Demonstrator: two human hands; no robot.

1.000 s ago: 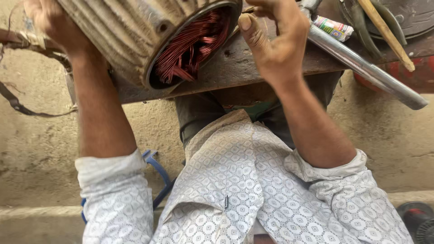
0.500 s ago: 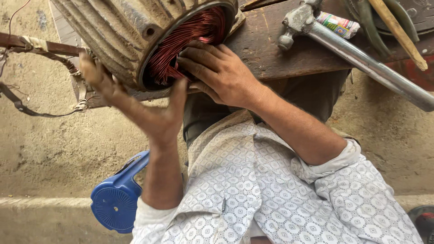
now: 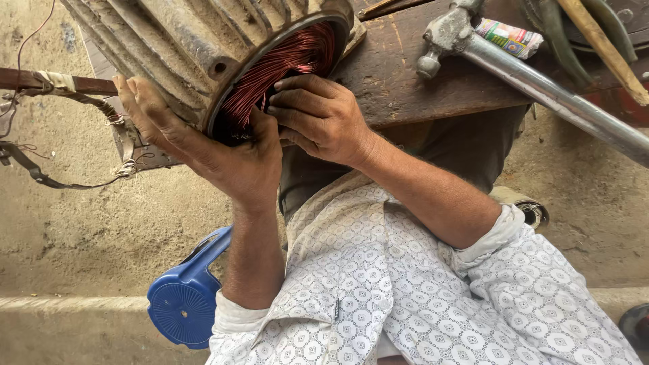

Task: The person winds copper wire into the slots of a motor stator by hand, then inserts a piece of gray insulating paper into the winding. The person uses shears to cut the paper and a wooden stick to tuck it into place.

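Cupping the motor housing (image 3: pixel 196 47) on the wooden bench (image 3: pixel 405 81), the left hand (image 3: pixel 209 145) grips its open rim, while the right hand (image 3: pixel 321 118) curls fingers against the copper windings (image 3: pixel 287 64).

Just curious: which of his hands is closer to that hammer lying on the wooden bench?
Right. The right hand works at the copper windings, just below-left of the hammer. The left hand grips the motor housing rim, farther away.
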